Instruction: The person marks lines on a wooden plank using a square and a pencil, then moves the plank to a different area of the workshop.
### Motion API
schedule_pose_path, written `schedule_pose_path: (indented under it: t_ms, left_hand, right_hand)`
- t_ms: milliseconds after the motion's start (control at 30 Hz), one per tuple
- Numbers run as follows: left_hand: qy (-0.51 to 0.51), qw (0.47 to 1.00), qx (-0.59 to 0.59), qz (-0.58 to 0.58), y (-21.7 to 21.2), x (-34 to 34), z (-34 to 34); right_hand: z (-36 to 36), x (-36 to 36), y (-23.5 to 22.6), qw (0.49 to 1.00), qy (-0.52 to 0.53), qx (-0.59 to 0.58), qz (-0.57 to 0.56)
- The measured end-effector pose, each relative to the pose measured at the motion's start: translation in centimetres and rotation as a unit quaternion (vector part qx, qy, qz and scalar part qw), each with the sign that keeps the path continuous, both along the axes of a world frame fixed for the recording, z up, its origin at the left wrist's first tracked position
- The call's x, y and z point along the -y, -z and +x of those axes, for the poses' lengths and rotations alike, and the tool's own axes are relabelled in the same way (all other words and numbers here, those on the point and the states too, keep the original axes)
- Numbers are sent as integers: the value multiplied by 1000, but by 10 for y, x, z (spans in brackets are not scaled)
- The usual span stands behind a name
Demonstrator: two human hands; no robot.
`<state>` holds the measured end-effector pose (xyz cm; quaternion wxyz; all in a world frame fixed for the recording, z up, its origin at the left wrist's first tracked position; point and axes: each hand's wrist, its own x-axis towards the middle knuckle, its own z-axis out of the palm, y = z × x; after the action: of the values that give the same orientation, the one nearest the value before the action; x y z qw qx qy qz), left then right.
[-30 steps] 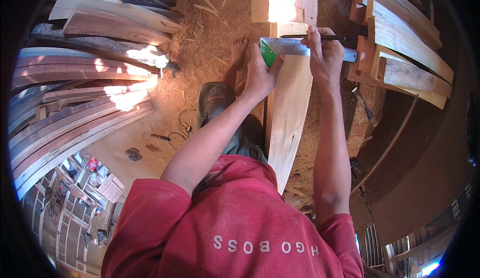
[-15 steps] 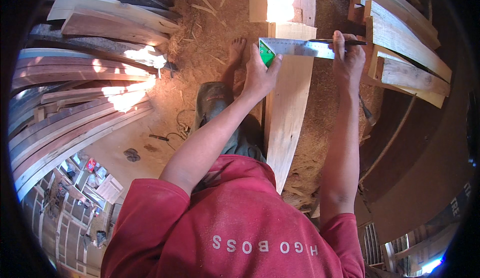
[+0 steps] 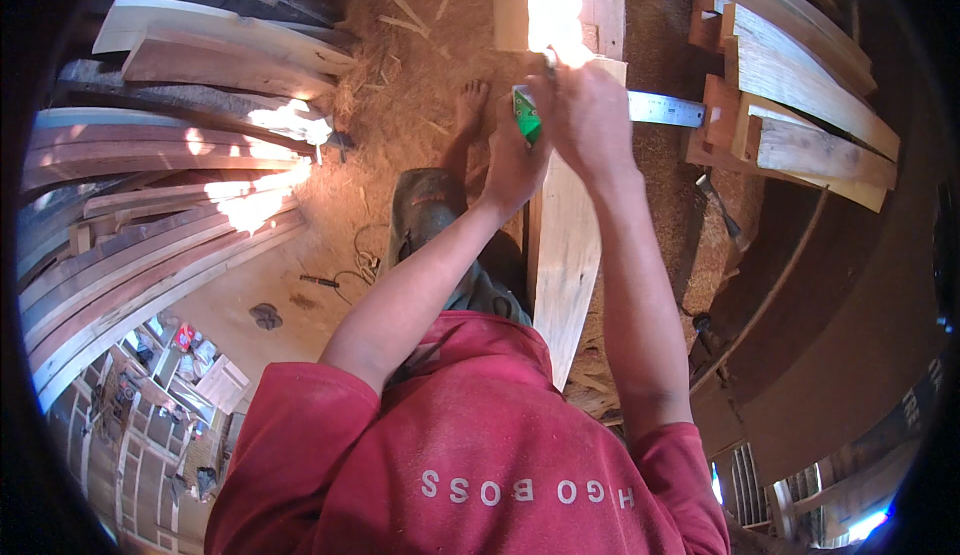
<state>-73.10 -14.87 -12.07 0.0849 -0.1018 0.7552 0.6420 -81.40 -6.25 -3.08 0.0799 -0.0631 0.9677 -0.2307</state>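
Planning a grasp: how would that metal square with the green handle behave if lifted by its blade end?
The square looks like thin flat steel, so probably stiff yet slick to pinch. Its green stock, under the left hand, is thicker, likely tipping it handle-down.

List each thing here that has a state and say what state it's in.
Square: lying flat across the plank, steel blade sticking out to the right.
Plank: lying lengthwise under both hands.
Left hand: pressed on the square's green stock.
Right hand: over the blade at the plank; what it grips is hidden.
Stacked boards: piled on the right, untouched.
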Motion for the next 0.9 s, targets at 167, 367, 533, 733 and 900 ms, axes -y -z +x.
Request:
schedule_pose_path:
  t_ms: [167,367,533,733,900]
  left_hand:
    - [-19,999,-51,-6,-11,-1,-6]
    - [-30,996,80,28,-10,-5,-3]
    - [-25,999,18,-44,-6,-5,3]
    - [253,965,0,-67,-39,51,28]
    - [537,843,-13,-17,-80,102,45]
  right_hand:
    - [-4,1,7,997,-1,64,47]
    - [5,-110,13,959,228,77,-153]
    - [17,-157,-14,949,297,-87,-68]
    - [86,-120,-33,938,328,-43,-106]
    - [196,-39,-66,937,248,159,-188]
